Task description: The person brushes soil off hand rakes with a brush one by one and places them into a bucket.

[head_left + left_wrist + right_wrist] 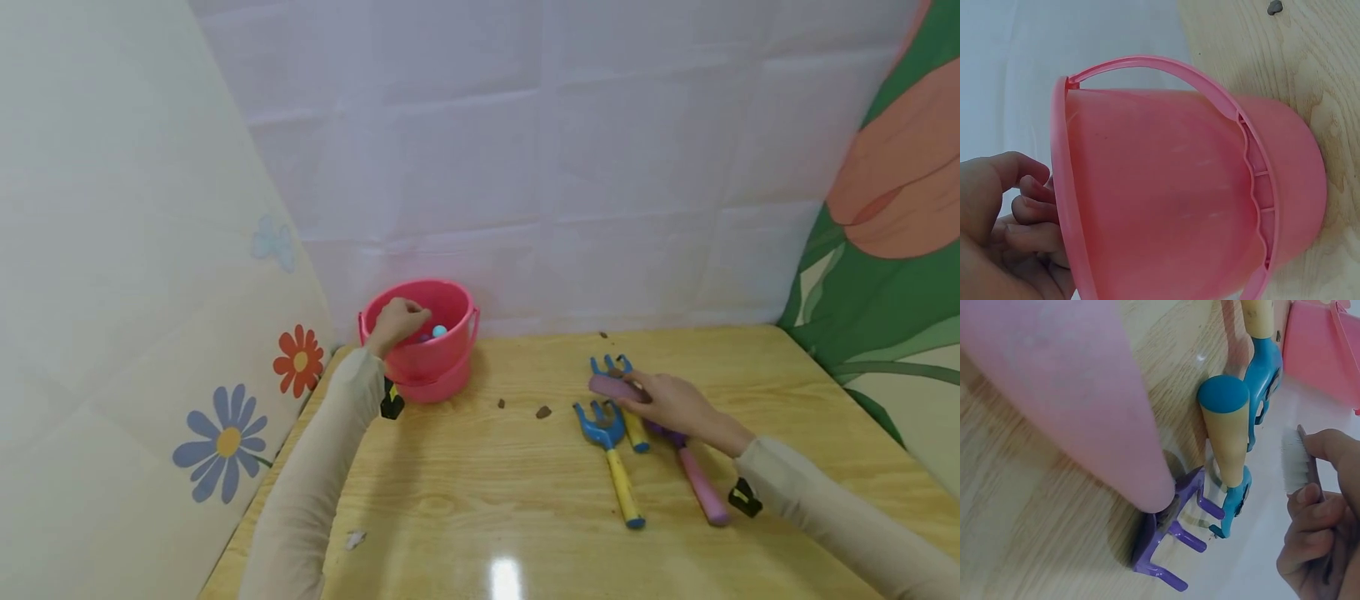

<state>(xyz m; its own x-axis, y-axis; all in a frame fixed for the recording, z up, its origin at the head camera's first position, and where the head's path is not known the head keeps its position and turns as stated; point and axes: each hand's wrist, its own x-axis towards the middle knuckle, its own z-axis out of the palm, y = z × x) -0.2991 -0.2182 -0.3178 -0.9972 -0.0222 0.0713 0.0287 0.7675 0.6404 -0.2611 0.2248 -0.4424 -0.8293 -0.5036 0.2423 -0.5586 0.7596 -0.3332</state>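
Cream fabric sleeves extend over the surface from its near side, one toward the far left corner, the other toward the right half. A small whitish scrap lies by the left edge, well short of the far side.

Toward the right edge lie three hand forks, handles pointing nearer: a purple fork with a pink handle, furthest right; a near blue fork with a yellow handle, furthest left; and a far blue fork, also yellow-handled, between and slightly beyond them. Brown dirt clings to the near blue fork's head.

The right hand is above these tools, its grip clenched around a brush with white bristles, seen over the far blue fork. Brown crumbs dot the middle of the surface, with another speck close to the far edge.

At the far left corner stands a pink bucket, upright, its handle lowered across the front. The left hand dips into its mouth with bent fingers; whether that grip grasps anything cannot be told. Inside shows a pale blue ball. White cloth hangs behind the far edge.
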